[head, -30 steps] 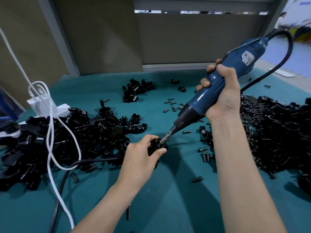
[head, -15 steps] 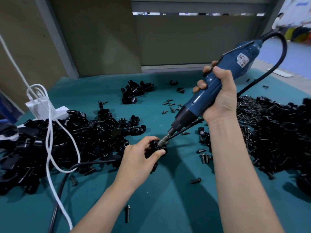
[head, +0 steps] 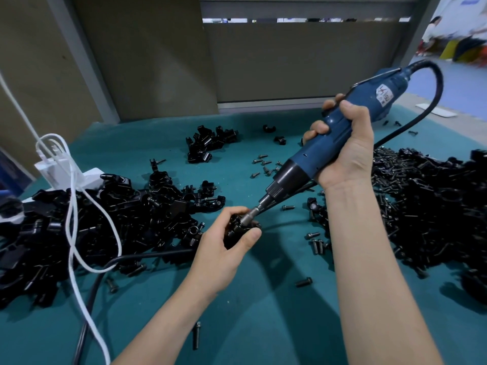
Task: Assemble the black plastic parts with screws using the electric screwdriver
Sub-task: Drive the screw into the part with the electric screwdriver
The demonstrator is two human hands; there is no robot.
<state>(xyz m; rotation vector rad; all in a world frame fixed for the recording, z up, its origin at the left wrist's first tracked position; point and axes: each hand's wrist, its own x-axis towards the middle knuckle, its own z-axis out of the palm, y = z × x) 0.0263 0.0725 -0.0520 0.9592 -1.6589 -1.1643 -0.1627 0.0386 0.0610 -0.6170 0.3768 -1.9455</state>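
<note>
My left hand [head: 224,248] grips a small black plastic part [head: 235,231] just above the teal table [head: 276,312]. My right hand [head: 345,148] holds the blue electric screwdriver [head: 329,151] tilted down to the left, and its metal bit [head: 254,213] sits on top of the part. The screw under the bit is hidden. Loose dark screws [head: 264,164] lie scattered behind the tool, and a few more screws [head: 315,241] lie right of the part.
A big heap of black parts [head: 105,222] fills the left side, another heap [head: 432,214] the right, a small pile [head: 208,146] at the back. White cable [head: 73,233], power strip [head: 79,175] and black cord [head: 87,325] lie left. A wall panel stands behind.
The view has shifted slightly; both hands stay together, with the screwdriver bit still on the part in my left hand.
</note>
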